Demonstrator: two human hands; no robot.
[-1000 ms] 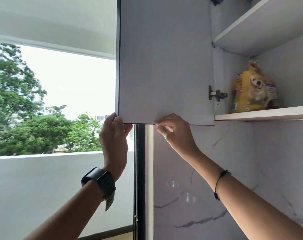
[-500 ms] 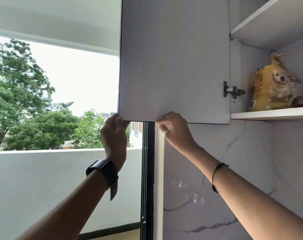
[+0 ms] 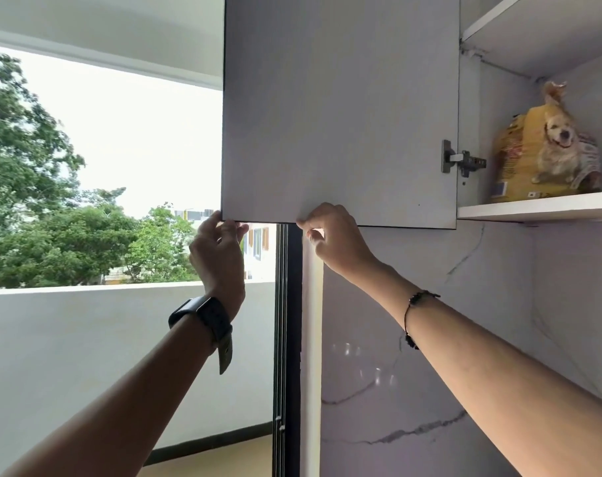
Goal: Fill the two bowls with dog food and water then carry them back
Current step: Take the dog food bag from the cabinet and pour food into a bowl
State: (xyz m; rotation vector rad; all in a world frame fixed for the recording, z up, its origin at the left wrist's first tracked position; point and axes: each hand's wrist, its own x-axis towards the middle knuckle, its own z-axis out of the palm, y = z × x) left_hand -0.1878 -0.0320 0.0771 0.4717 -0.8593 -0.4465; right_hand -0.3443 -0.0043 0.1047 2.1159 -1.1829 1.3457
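A yellow dog food bag [image 3: 544, 149] with a dog's picture stands on the lower shelf [image 3: 540, 208] of an open wall cabinet at the right. The grey cabinet door [image 3: 341, 111] is swung wide open to the left. My left hand [image 3: 218, 256] grips the door's bottom left corner. My right hand [image 3: 334, 241] pinches the door's bottom edge near its middle. Neither bowl is in view.
An upper shelf [image 3: 533, 25] lies above the bag. A metal hinge [image 3: 459, 161] joins door and cabinet. Below is a marble-patterned wall [image 3: 464, 339]. At the left a dark window frame [image 3: 287, 339], a white balcony wall [image 3: 86, 339] and trees outside.
The door has swung further open toward the left, with both hands still holding its bottom edge. The view has shifted, so the cabinet interior and bag sit further right.
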